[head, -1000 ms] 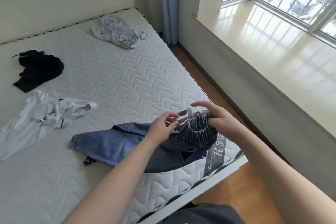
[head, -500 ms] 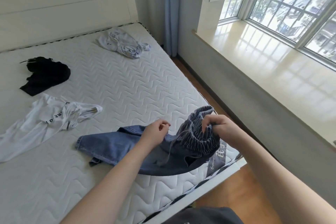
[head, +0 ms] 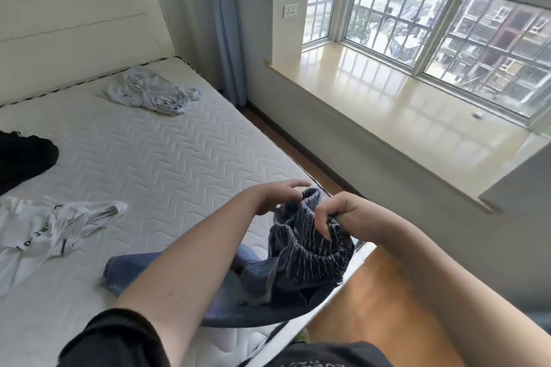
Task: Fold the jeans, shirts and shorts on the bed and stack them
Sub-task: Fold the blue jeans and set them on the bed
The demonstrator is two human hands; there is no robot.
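Observation:
Blue jeans (head: 256, 280) lie bunched at the near right corner of the white mattress (head: 167, 164), one leg stretching left. Their dark ribbed elastic waistband is lifted off the bed. My right hand (head: 343, 214) grips the waistband's near side with curled fingers. My left hand (head: 274, 194) holds the far side of the waistband, fingers bent over the cloth. A white shirt with black lettering (head: 44, 232) lies crumpled at the left. A black garment (head: 21, 158) sits further back at the left edge. A pale crumpled garment (head: 152, 92) lies near the headboard.
A cream headboard (head: 77, 27) stands behind the mattress. To the right run a strip of wooden floor (head: 298, 143), a low wall and a wide glossy window sill (head: 402, 116) under barred windows. A blue curtain (head: 226, 33) hangs in the corner.
Both hands have raised the jeans' waistband higher and gathered it between them. My left hand moved from the drawstring to the waistband's far edge. The view has tilted up and right.

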